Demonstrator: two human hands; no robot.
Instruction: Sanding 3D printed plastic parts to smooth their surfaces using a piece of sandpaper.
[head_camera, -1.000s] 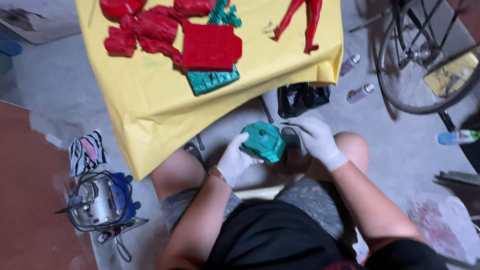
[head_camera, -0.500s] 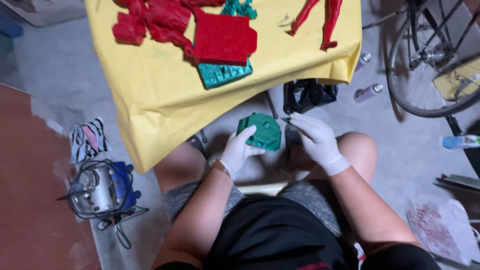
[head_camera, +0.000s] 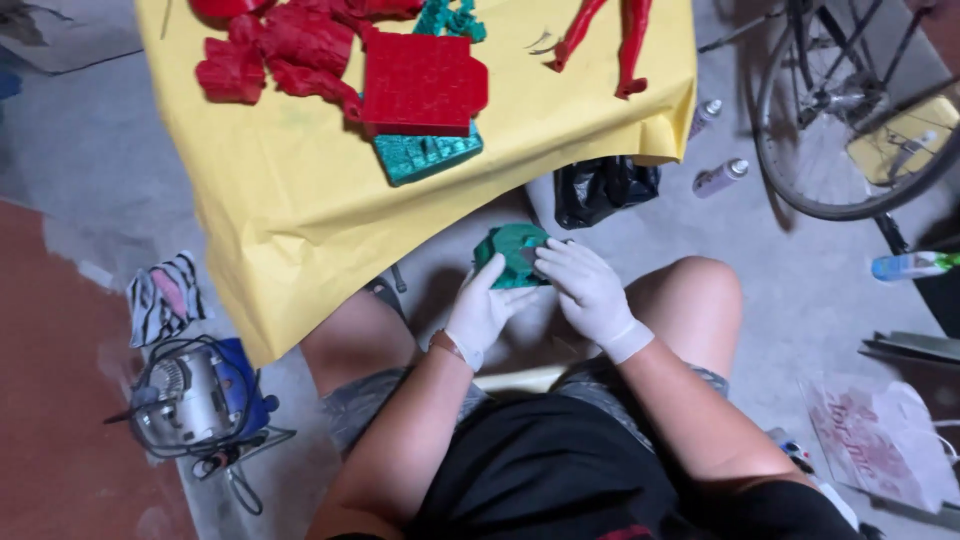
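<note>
head view: a green moulded piece (head_camera: 512, 254) is gripped from below by the gloved left hand (head_camera: 480, 312), just above the knees; its lower edge is hidden by the fingers. the gloved right hand (head_camera: 587, 292) is laid over its right side, fingers closed on it. beyond, a yellow sheet (head_camera: 300, 220) is seen bearing a red flat part (head_camera: 422, 84) over a green plate (head_camera: 428, 155), half covered. a bicycle wheel (head_camera: 850, 120) is cut off at right.

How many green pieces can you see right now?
3: one green piece held between both gloved hands, one flat green slab under the red block, one at the sheet's top edge. More may be hidden.
</note>
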